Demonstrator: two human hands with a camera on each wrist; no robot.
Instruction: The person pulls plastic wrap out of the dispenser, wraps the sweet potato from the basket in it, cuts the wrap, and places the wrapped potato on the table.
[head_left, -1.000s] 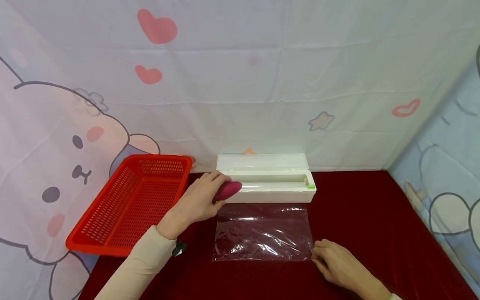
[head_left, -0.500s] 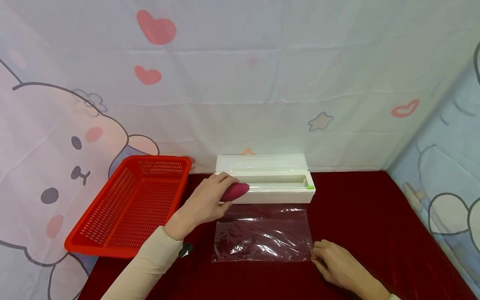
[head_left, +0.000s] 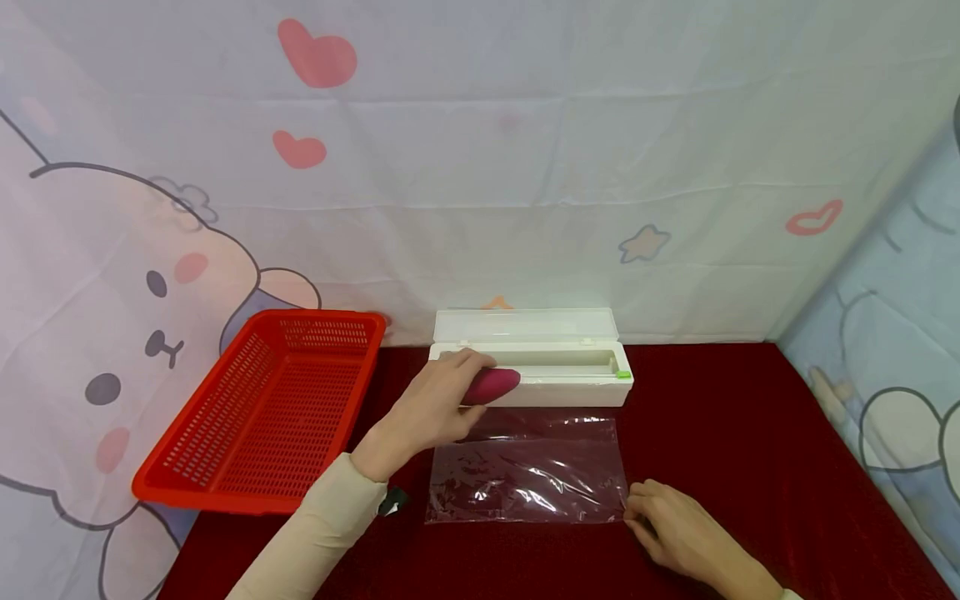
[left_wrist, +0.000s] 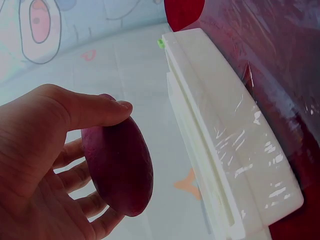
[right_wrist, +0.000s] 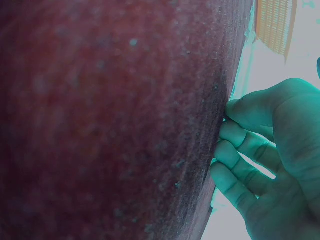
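Observation:
My left hand (head_left: 431, 404) grips a smooth, oval, purple-red sweet potato (head_left: 497, 386), raised in front of the left part of a white cling film dispenser (head_left: 570, 393). In the left wrist view the thumb lies over the sweet potato (left_wrist: 119, 165) and the fingers curl behind it. A sheet of clear cling film (head_left: 525, 479) spreads flat on the dark red cloth, running out from the dispenser's front. At its near right corner my right hand (head_left: 675, 527) pinches the edge with thumb and fingertips, close against the cloth. The dispenser's clear lid (head_left: 525, 325) stands raised.
A red slotted plastic basket (head_left: 262, 492) stands to the left, partly beside my left forearm. Behind the table (head_left: 712, 433) hangs a pale printed curtain (head_left: 465, 167), which also runs along both sides. A small green slider (head_left: 622, 375) sits at the dispenser's right end.
My left hand has moved to the right with the sweet potato, along the dispenser's front. My right hand has stayed at the film's corner, and the film lies as before.

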